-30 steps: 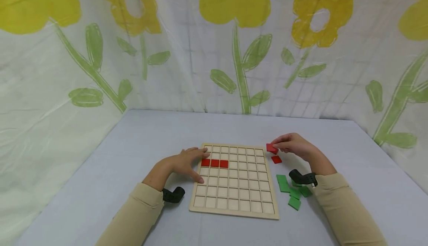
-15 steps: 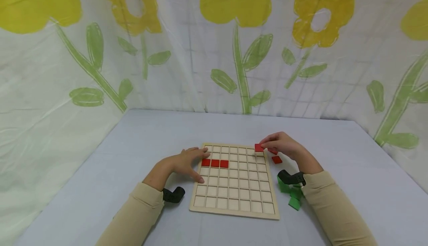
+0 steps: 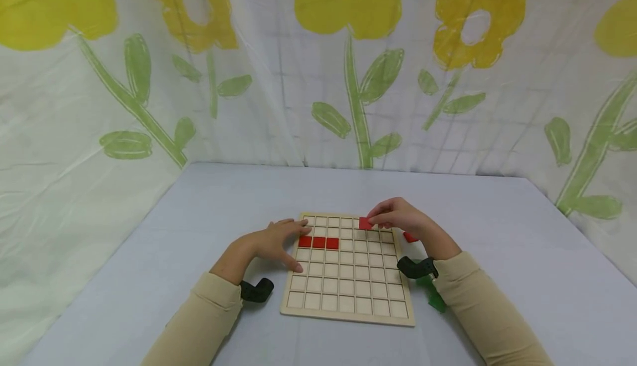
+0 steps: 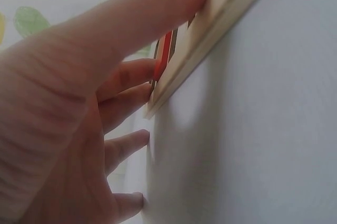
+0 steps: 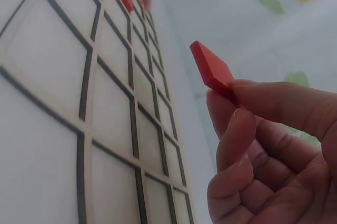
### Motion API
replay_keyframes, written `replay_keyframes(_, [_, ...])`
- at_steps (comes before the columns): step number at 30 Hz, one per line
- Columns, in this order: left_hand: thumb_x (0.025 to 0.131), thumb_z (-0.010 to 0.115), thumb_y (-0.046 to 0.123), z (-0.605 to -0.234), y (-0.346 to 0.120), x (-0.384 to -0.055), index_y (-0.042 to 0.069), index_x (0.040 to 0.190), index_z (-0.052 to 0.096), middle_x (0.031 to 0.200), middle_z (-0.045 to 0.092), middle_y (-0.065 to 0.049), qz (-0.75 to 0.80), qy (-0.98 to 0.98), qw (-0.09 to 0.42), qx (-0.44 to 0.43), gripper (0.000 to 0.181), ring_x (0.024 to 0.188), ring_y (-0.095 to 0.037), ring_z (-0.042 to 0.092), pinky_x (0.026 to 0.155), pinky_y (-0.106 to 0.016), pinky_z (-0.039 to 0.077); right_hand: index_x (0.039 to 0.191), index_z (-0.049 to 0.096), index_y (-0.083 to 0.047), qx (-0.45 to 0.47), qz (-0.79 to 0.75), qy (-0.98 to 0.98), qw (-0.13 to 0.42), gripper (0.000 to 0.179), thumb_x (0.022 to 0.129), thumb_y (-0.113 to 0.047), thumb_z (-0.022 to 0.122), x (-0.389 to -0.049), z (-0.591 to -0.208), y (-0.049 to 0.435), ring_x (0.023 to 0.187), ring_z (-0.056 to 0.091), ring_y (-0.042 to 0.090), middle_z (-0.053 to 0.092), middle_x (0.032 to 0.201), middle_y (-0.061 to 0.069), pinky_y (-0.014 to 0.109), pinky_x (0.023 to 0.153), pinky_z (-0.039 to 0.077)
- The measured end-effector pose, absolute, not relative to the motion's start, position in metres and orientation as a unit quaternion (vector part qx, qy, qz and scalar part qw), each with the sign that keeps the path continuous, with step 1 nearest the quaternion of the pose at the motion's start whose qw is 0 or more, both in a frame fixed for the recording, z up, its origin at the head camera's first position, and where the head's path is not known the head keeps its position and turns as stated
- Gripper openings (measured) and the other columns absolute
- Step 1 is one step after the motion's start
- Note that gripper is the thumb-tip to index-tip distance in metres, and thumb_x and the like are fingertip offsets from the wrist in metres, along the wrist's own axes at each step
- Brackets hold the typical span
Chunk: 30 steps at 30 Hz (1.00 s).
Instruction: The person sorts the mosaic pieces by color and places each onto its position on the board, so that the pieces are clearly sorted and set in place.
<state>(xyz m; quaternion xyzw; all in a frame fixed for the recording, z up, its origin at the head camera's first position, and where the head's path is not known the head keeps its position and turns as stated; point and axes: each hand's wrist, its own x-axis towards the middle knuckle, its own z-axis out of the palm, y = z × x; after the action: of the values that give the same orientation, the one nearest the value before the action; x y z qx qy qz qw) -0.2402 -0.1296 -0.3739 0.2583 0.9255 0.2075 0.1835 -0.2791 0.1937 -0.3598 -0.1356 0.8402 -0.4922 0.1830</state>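
A wooden grid board (image 3: 347,320) lies on the table, with three red square tiles (image 3: 319,242) side by side in its third row from the back, starting at the left edge. My right hand (image 3: 400,215) pinches another red tile (image 3: 365,223) between thumb and fingers, above the board's back right part; the right wrist view shows this tile (image 5: 211,67) held clear of the grid. At the board's left edge rests my left hand (image 3: 276,242), fingers spread. In the left wrist view its thumb (image 4: 158,11) touches the frame and other fingertips reach the table.
Right of the board lies a loose red tile (image 3: 411,237), partly behind the right wrist. Several green tiles (image 3: 437,301) lie nearer, mostly covered by the right forearm. A flowered curtain (image 3: 278,78) hangs behind the table (image 3: 239,189).
My right hand has carried the pinched red tile leftward from the loose red tiles to over the board. My left hand has stayed in place.
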Motion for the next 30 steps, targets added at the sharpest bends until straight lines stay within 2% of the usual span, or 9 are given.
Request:
replay_keyframes(9, [0.069, 0.08, 0.04, -0.375, -0.13, -0.241, 0.019, 0.143, 0.039, 0.156, 0.02, -0.001, 0.205, 0.927, 0.183, 0.257, 0.087, 0.145, -0.03, 0.01, 0.115, -0.059, 0.003, 0.101, 0.067, 0.004, -0.158, -0.502, 0.828, 0.196, 0.024, 0.087, -0.014, 0.065, -0.278, -0.364, 0.177, 0.078, 0.064, 0.013, 0.069, 0.084, -0.002, 0.027, 0.073, 0.054])
replay_keyframes(16, [0.069, 0.08, 0.039, -0.375, -0.13, -0.242, 0.016, 0.142, 0.039, 0.156, 0.021, -0.004, 0.21, 0.924, 0.183, 0.264, 0.087, 0.144, -0.033, 0.011, 0.113, -0.062, 0.004, 0.1, 0.067, 0.003, -0.162, -0.491, 0.83, 0.207, 0.022, 0.086, -0.014, 0.065, -0.274, -0.365, 0.166, 0.071, 0.059, 0.014, 0.067, 0.082, -0.001, 0.026, 0.067, 0.05])
replay_keyframes(30, [0.069, 0.08, 0.04, -0.374, -0.129, -0.242, 0.016, 0.143, 0.038, 0.155, 0.022, -0.004, 0.213, 0.922, 0.181, 0.267, 0.088, 0.144, -0.033, 0.012, 0.113, -0.062, 0.005, 0.094, 0.069, 0.004, -0.157, -0.497, 0.824, 0.224, 0.02, 0.083, -0.013, 0.069, -0.27, -0.368, 0.157, 0.069, 0.061, 0.012, 0.068, 0.077, -0.004, 0.026, 0.067, 0.053])
